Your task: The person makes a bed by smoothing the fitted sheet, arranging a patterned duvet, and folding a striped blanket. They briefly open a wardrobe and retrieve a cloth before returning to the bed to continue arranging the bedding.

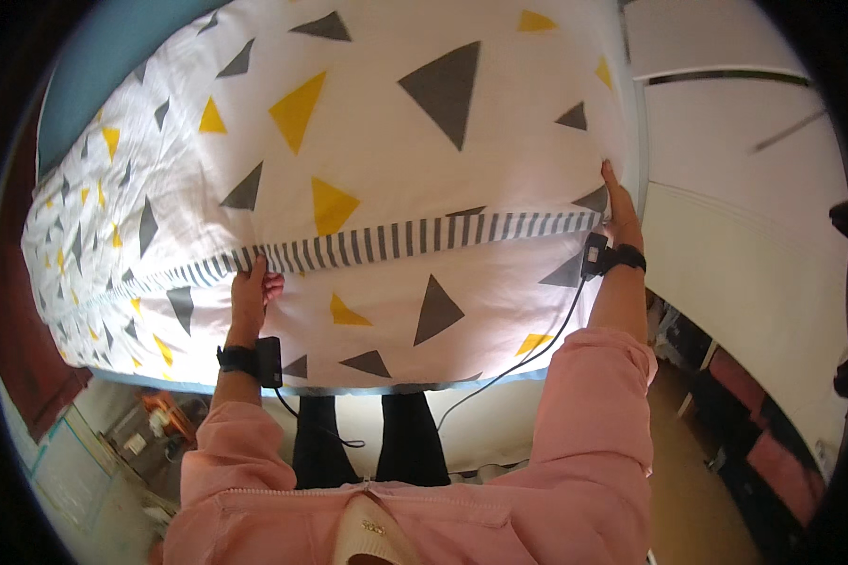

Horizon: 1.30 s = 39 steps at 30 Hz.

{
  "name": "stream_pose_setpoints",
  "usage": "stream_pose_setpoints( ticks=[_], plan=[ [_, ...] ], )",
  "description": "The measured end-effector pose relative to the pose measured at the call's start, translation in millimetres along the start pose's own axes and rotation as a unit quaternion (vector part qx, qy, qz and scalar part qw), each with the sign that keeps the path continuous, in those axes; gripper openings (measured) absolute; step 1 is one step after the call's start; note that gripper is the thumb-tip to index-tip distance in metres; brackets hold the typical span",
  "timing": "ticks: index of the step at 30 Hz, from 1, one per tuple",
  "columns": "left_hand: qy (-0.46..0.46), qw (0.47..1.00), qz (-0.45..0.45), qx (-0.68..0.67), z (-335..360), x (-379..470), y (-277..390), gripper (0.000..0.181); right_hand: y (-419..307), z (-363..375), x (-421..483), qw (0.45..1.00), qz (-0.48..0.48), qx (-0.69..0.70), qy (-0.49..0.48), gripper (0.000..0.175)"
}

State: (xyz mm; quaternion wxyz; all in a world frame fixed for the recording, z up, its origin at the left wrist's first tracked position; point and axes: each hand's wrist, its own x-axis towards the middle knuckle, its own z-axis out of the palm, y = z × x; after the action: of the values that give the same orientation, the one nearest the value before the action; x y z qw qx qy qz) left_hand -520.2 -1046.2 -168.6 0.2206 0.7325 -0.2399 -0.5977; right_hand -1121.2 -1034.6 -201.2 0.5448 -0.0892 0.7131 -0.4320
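Observation:
A white quilt printed with grey and yellow triangles is spread over a bed in front of me. Across it runs a folded-back band with grey and white stripes. My left hand pinches the lower edge of this band, its thumb on top and its fingers curled beneath. At the band's right end, by the bed's side, my right hand touches the quilt. The right thumb points away from me along the fabric; the other fingers are hidden, so its grip is unclear.
A blue sheet shows at the far left. White furniture panels stand close along the right side. Dark red wood borders the left. Cables trail from the black devices on my wrists.

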Motion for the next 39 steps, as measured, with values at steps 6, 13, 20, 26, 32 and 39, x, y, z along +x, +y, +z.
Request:
stream_pose_setpoints(
  ticks=[6,13,20,26,32,39],
  plan=[
    [0.01,1.0,-0.019,0.008,-1.3,9.3,-4.2,0.037,-73.3,61.2,-124.5,0.978,-0.167,-0.119,-0.036,0.047],
    [-0.015,1.0,-0.021,0.01,1.7,2.8,3.4,0.031,-41.0,125.8,-145.0,0.834,-0.488,-0.254,-0.05,0.046],
    [0.018,0.999,-0.013,0.043,0.4,16.6,-9.4,0.035,-0.6,-0.9,-45.9,0.988,-0.144,-0.055,0.011,0.057],
    [0.0,0.999,-0.039,0.037,0.6,32.6,-16.7,0.036,24.9,5.1,-31.9,0.994,-0.051,0.077,-0.056,0.056],
    [-0.052,0.998,-0.044,0.007,-2.7,16.6,-5.3,0.035,-24.9,16.2,-81.1,0.999,-0.025,-0.017,0.018,0.057],
    [-0.188,0.981,0.05,-0.011,-41.7,-8.4,-20.0,0.017,-98.9,75.2,-217.6,0.979,-0.091,-0.036,-0.177,0.054]
  ],
)
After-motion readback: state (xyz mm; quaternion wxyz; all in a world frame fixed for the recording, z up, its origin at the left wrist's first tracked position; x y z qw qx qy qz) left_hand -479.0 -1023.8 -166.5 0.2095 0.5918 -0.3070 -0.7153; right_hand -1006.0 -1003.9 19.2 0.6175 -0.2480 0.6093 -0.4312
